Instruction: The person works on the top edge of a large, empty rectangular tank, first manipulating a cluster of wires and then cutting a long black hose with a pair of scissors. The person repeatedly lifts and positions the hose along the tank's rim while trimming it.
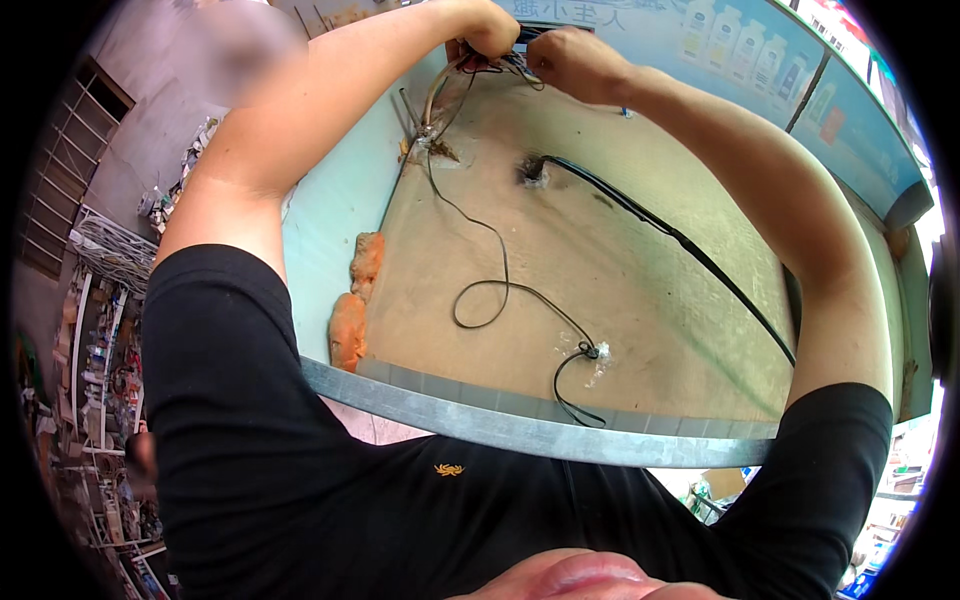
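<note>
At the far edge of a tan panel (640,330), both hands work close together over a bundle of thin wires (492,66). My left hand (490,32) is curled closed at the wires, its fingertips partly hidden. Just to its right, my right hand (578,66) is closed in a pinch on the wires, with a dark strand looping down beside its fingers. Light-coloured cables and a black wire run from the bundle down to a hole with whitish filler (428,132) at the panel's left corner.
A thick black cable (680,237) leaves a dark hole and crosses the panel rightward. A thin black wire (506,262) loops toward a nearer hole. Orange foam (348,330) lines the left wall. A metal rim (540,436) borders the near side; a printed blue panel (740,60) stands behind.
</note>
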Available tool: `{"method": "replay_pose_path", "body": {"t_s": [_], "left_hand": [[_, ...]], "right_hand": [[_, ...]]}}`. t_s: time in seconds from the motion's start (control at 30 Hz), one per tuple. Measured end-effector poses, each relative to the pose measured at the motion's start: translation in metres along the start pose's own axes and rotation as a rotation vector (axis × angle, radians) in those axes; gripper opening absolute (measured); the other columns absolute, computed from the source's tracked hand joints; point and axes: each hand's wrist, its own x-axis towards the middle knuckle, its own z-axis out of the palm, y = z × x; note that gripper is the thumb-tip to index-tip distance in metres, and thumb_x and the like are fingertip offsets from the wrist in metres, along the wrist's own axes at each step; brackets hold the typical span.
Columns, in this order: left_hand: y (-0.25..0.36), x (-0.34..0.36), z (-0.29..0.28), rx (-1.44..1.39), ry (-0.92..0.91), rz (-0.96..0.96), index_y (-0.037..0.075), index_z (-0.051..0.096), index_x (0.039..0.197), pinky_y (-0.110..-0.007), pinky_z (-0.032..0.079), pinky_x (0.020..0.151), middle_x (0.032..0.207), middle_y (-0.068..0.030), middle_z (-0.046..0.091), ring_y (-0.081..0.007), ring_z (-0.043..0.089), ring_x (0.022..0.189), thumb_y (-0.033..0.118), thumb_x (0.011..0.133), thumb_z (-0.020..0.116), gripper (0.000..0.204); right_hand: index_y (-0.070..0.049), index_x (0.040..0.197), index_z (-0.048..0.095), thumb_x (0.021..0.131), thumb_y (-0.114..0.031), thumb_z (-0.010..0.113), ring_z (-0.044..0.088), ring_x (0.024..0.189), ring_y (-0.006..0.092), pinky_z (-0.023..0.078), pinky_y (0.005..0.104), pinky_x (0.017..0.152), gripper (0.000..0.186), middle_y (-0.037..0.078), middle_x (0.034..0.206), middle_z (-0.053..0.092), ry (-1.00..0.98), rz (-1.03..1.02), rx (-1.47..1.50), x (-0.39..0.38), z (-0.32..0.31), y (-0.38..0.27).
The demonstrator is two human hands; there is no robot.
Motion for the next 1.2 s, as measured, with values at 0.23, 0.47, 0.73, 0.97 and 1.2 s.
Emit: {"method": "replay_pose_path", "body": {"t_s": [0.23,0.47,0.73,0.97,1.2], "left_hand": [[0.001,-0.006,-0.004,-0.032,-0.063,0.102,0.005,0.07,0.082,-0.038,0.053,0.058,0.069,-0.0085,0.066,-0.0213,0.064,0.061,0.02,0.097,0.057,0.026],[-0.007,0.003,0.002,-0.341,-0.084,0.097,0.006,0.071,0.091,-0.036,0.051,0.06,0.074,-0.0044,0.063,-0.0179,0.058,0.062,0.027,0.101,0.057,0.027],[0.007,-0.01,-0.003,0.0,-0.123,0.091,0.009,0.073,0.104,-0.038,0.049,0.062,0.074,-0.0024,0.063,-0.0174,0.058,0.065,0.019,0.102,0.053,0.022],[-0.014,0.038,0.006,0.05,-0.133,0.107,0.01,0.072,0.101,-0.039,0.052,0.062,0.072,-0.0029,0.064,-0.0193,0.062,0.063,0.021,0.101,0.054,0.021],[0.002,0.025,0.005,-0.016,-0.219,0.086,0.011,0.069,0.097,-0.04,0.052,0.059,0.071,-0.0036,0.063,-0.0205,0.062,0.061,0.024,0.102,0.055,0.02]], "right_hand": [[0.0,0.088,0.07,0.084,-0.009,0.062,0.068,0.086,0.0362,0.054,0.0445,0.078,0.013,0.018,0.085,0.07,-0.01,-0.008,0.16,-0.003,0.018,-0.005],[-0.001,0.089,0.071,0.084,-0.009,0.063,0.068,0.083,0.0347,0.053,0.0434,0.077,0.013,0.018,0.085,0.07,-0.049,-0.05,0.205,-0.004,0.02,-0.002],[-0.003,0.085,0.068,0.084,-0.011,0.063,0.066,0.074,0.0358,0.052,0.0441,0.069,0.01,0.018,0.077,0.066,-0.026,-0.039,-0.132,0.012,-0.016,0.021],[-0.004,0.084,0.072,0.085,-0.017,0.062,0.067,0.074,0.0402,0.053,0.0474,0.067,0.017,0.021,0.08,0.068,-0.036,-0.048,-0.251,0.04,-0.031,0.016],[-0.001,0.079,0.068,0.077,-0.005,0.062,0.064,0.073,0.0315,0.052,0.0425,0.069,0.007,0.017,0.075,0.065,-0.273,-0.143,0.064,-0.003,-0.009,-0.001]]}}
